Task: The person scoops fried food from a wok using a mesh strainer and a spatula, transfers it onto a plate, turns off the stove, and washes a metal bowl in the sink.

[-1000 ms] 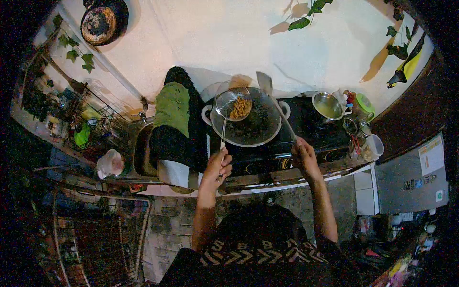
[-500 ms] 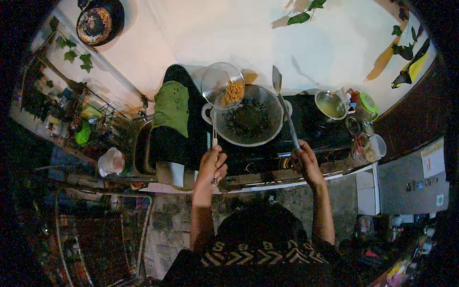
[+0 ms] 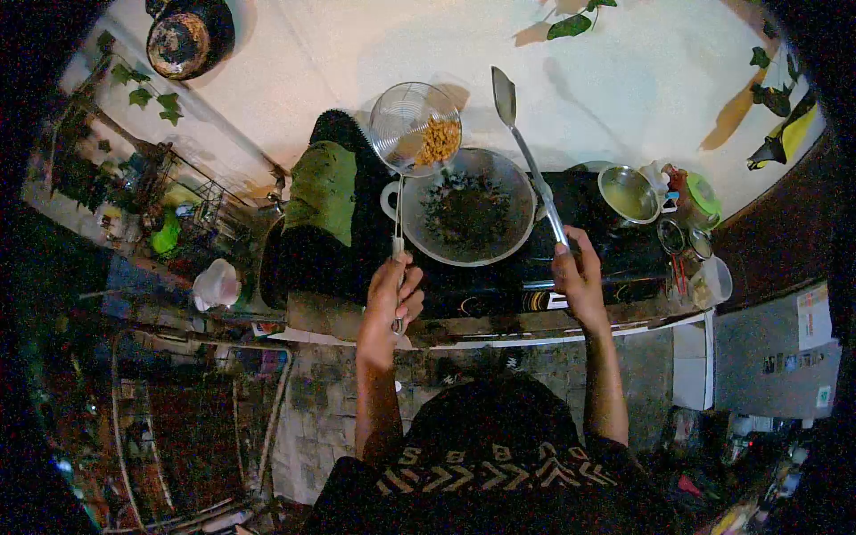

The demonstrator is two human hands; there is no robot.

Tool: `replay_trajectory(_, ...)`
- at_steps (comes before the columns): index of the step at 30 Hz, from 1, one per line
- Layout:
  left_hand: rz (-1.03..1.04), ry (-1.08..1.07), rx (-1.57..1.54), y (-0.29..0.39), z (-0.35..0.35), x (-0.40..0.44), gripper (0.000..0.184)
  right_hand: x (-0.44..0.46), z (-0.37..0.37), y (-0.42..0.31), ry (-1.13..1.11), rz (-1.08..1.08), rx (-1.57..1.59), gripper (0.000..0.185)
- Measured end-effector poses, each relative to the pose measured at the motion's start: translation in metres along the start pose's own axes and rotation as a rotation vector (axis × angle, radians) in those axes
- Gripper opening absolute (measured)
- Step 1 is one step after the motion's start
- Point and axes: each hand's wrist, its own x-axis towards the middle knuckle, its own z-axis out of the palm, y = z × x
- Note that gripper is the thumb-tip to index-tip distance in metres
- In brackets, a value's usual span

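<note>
My left hand is wrapped round the handle of a wire strainer. Golden-brown pieces of food lie in the strainer's right side, and it is raised over the back left edge of a wok. The wok stands on the black stove and holds dark liquid with bits around it. My right hand grips the lower end of a metal spatula, whose blade points up and away, above the wok's right side.
Right of the wok stand a metal bowl with yellowish liquid, a green-rimmed container and a clear plastic tub. A green cloth lies over something black at the left. A dish rack and a whitish container are further left.
The strainer has risen and moved away from over the wok's middle toward the wall, with the food in it. The spatula has lifted higher, its blade swinging left in the last half second.
</note>
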Motion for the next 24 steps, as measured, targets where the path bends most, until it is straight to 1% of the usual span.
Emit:
replay_trajectory(1, 0.007, -0.085, -0.026, 0.004, 0.004, -0.002, 0.021, 0.002, -0.002, 0.005, -0.006, 0.000, 0.003, 0.025)
replay_trajectory(2, 0.014, 0.041, 0.037, 0.003, 0.012, -0.009, 0.020, 0.004, -0.005, 0.016, -0.014, -0.031, -0.051, 0.025)
replay_trajectory(3, 0.020, 0.045, 0.037, -0.005, 0.009, -0.008, 0.020, 0.006, -0.005, 0.028, -0.022, -0.064, -0.105, 0.025)
replay_trajectory(4, -0.025, 0.037, 0.008, -0.019, 0.000, -0.004, 0.019, 0.002, -0.003, 0.035, -0.017, -0.092, -0.086, 0.026)
replay_trajectory(5, -0.068, 0.030, -0.021, -0.035, -0.009, 0.001, 0.019, -0.004, -0.001, 0.042, -0.027, 0.021, -0.020, 0.023)
replay_trajectory(6, -0.084, -0.037, -0.003, -0.049, -0.019, 0.007, 0.019, -0.010, -0.002, 0.053, -0.025, 0.039, -0.074, 0.024)
replay_trajectory(7, -0.082, -0.030, -0.004, -0.064, -0.028, 0.012, 0.019, -0.013, -0.002, 0.070, -0.022, 0.059, -0.129, 0.024)
replay_trajectory(8, -0.144, -0.059, -0.063, -0.079, -0.036, 0.017, 0.020, -0.013, -0.002, 0.087, -0.029, 0.061, -0.126, 0.024)
replay_trajectory(9, -0.207, -0.089, -0.124, -0.084, -0.035, 0.016, 0.021, -0.012, 0.001, 0.094, 0.006, -0.115, -0.205, 0.025)
replay_trajectory(11, -0.190, -0.088, -0.092, -0.089, -0.034, 0.018, 0.023, -0.010, -0.007, 0.106, 0.036, -0.291, -0.280, 0.025)
replay_trajectory(13, -0.161, 0.099, 0.051, -0.068, -0.014, 0.013, 0.023, -0.003, -0.013, 0.070, -0.103, -0.034, -0.127, 0.026)
replay_trajectory(14, -0.088, 0.035, -0.002, -0.060, -0.010, 0.012, 0.022, 0.004, -0.017, 0.060, -0.111, -0.034, -0.125, 0.026)
replay_trajectory(15, -0.084, 0.040, -0.003, -0.050, -0.007, 0.014, 0.022, 0.014, -0.020, 0.050, -0.120, -0.107, -0.123, 0.026)
replay_trajectory(17, 0.002, -0.085, -0.087, -0.032, 0.004, 0.014, 0.021, 0.029, -0.024, 0.039, -0.134, -0.184, -0.119, 0.026)
replay_trajectory(18, 0.085, 0.071, 0.092, -0.023, 0.025, 0.004, 0.021, 0.035, -0.025, 0.036, -0.126, -0.182, -0.104, 0.026)
replay_trajectory(20, 0.086, 0.078, 0.058, -0.022, 0.029, 0.003, 0.021, 0.029, -0.026, 0.003, -0.150, 0.014, -0.030, 0.024)
replay_trajectory(21, 0.082, 0.081, 0.024, -0.023, 0.031, 0.003, 0.022, 0.030, -0.028, 0.011, -0.154, 0.014, -0.029, 0.024)
replay_trajectory(22, 0.084, 0.084, 0.023, -0.029, 0.031, 0.003, 0.022, 0.032, -0.028, 0.024, -0.162, -0.062, -0.065, 0.023)
replay_trajectory(24, 0.018, 0.112, -0.050, -0.054, 0.022, 0.004, 0.023, 0.027, -0.031, 0.044, -0.184, -0.117, -0.108, 0.022)
